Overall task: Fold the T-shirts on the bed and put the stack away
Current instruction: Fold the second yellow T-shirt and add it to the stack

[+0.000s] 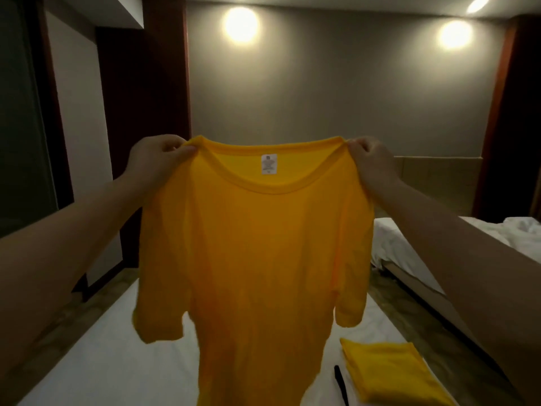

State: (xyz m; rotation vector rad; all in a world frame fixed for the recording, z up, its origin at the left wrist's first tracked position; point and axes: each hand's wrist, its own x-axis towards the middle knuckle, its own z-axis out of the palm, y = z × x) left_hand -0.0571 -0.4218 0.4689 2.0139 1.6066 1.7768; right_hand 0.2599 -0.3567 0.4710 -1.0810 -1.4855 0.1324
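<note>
Head view, near to far. Bed (102,361) w/ white sheet runs away from the camera. On its right side lies a folded T-shirt (389,373), yellow, flat and squared off. A thin black strip (341,385) sits just beside its left edge; can't tell what it is.

Above the bed hangs the yellow T-shirt (257,244), opened out in the air, sleeves drooping, hem out of frame at the bottom. Left hand (158,159) pinches one shoulder right by the collar, thumb & fingers clamped on the cloth. Right hand (371,162) does the same on the other shoulder. Hands are well apart, collar stretched between them.

Step in hand, as I judge it: holding the shirt out before laying it down to fold. To do it well:
- hold both pinches level so the body hangs straight
- lower it hem first onto bare sheet left of the folded one, clear of the black strip
- smooth it, then sleeves in, sides in, fold up to match the done one & stack

Putting away looks not yet begun.

Writing: white neck tag (268,164) inside the back of the collar has grey print, too small to read. No other brand or logo seen.

Beyond: second bed (392,241) at right w/ rumpled white bedding, then a grey wall w/ two bright wall lights (241,24).
</note>
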